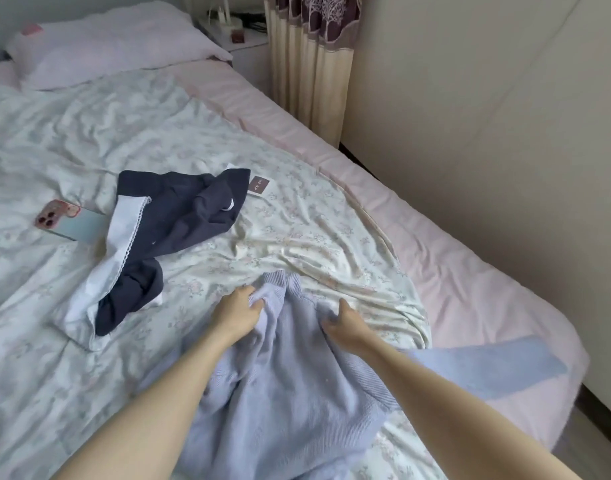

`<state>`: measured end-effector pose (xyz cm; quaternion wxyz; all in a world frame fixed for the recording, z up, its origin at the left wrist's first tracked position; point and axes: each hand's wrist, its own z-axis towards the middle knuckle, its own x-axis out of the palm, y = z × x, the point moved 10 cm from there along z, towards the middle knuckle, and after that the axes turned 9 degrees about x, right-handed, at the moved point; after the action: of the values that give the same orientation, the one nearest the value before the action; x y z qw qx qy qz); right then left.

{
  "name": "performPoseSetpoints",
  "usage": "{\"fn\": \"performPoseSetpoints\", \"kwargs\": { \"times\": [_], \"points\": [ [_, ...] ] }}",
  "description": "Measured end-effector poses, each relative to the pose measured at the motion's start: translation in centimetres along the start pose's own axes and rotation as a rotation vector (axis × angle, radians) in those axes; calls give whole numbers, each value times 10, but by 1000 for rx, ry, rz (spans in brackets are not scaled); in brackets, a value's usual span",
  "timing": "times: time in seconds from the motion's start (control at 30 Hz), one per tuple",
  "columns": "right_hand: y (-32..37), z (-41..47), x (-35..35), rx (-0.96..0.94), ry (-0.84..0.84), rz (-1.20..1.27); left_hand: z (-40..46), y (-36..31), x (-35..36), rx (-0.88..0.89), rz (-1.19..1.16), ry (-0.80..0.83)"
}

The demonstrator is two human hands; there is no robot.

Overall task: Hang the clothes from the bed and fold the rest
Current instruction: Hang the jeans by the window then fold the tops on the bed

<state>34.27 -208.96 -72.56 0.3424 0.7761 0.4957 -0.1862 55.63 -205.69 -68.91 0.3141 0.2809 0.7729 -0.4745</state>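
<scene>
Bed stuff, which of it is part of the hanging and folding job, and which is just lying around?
Part of the job:
- light blue ribbed knit top, gripped by left hand and right hand
- navy garment with white lace-edged collar

Just lying about:
- phone in pink case
- brown card tag
- pillow
- floral duvet

Two garments are lying on the bed: one pale blue ribbed knit sweater (283,382) and one navy dress w/ white lace-edged collar (165,223). One phone in a pink case (56,213) is resting beside one light blue flat rectangular item (84,226) (book or tablet, can't tell). One small brown card (261,185), one white pillow (106,46), two hands showing.
</scene>
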Motion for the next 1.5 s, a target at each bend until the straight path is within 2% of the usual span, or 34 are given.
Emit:
{"fn": "performPoseSetpoints", "kwargs": {
  "times": [0.13,0.37,0.63,0.8,0.9,1.0,1.17,1.27,1.37,1.43,1.5],
  "points": [
    [-5,-12,-5,29,-27,5,-14,-5,-16,88,-115,-64],
    [-21,-89,-78,-176,-354,258,-82,-21,-79,95,-146,-297],
    [-85,-206,-123,-244,-496,337,-197,-56,-97,168,-210,-318],
    [-139,-293,-110,-252,-470,275,-299,-68,-82,167,-195,-326],
    [-180,-344,-90,-259,-441,195,-368,-70,-61,177,-177,-273],
    [-223,-390,-67,-238,-339,81,-429,-66,-28,192,-162,-119],
    [-294,-450,-19,-88,60,-195,-521,-48,22,91,-38,232],
    [-309,-474,-8,-38,159,-249,-557,-42,33,12,60,421],
    [-298,-485,-7,-63,129,-273,-567,-44,21,4,36,397],
    [-284,-483,-15,-83,33,-266,-558,-43,2,-7,-24,275],
    [-263,-481,-36,-115,-138,-208,-543,-45,-25,-2,-23,126]
  ]
}}
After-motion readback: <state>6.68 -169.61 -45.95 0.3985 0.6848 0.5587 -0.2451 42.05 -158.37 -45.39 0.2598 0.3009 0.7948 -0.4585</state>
